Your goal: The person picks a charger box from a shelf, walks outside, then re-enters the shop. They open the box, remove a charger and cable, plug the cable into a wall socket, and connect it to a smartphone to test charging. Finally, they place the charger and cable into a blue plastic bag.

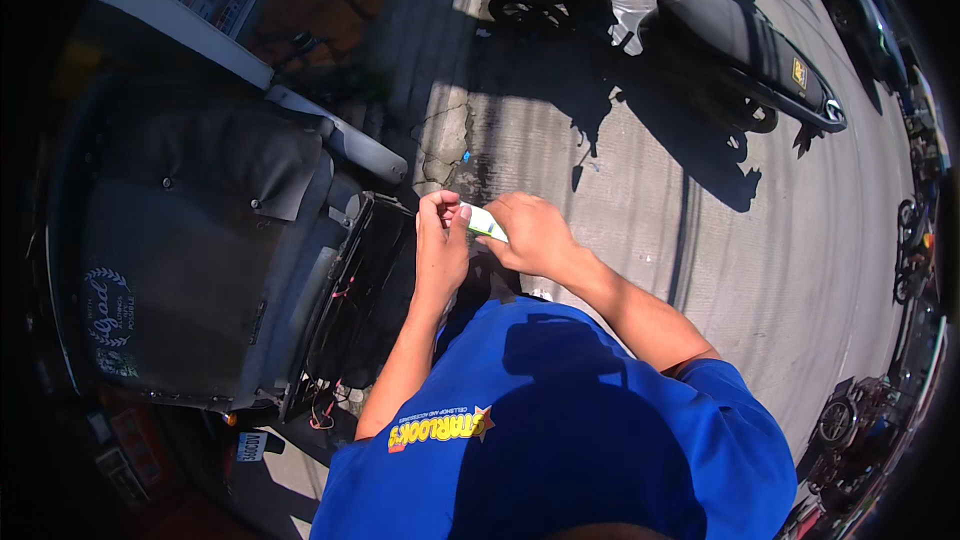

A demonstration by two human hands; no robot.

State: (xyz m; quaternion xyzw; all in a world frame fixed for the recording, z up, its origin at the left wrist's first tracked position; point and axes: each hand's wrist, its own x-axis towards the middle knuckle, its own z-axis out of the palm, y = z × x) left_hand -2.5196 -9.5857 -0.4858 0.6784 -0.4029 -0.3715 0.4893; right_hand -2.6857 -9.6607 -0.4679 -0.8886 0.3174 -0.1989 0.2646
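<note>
A small white and green item (480, 222) is held between my two hands, in front of my blue shirt. My left hand (440, 245) has its fingers curled with the thumb pressed on the item's left end. My right hand (530, 235) grips the right end, its fingers bent over the top. The hands are close together beside the dark padded cover (200, 290) of a vehicle on my left, above its black metal edge (345, 275).
A parked scooter (740, 50) and other two-wheelers (840, 425) stand on the sunlit concrete pavement (780, 270). A car (850, 10) is at the upper right. A white beam (185, 35) and a cracked pavement edge (450, 130) lie at the upper left and middle.
</note>
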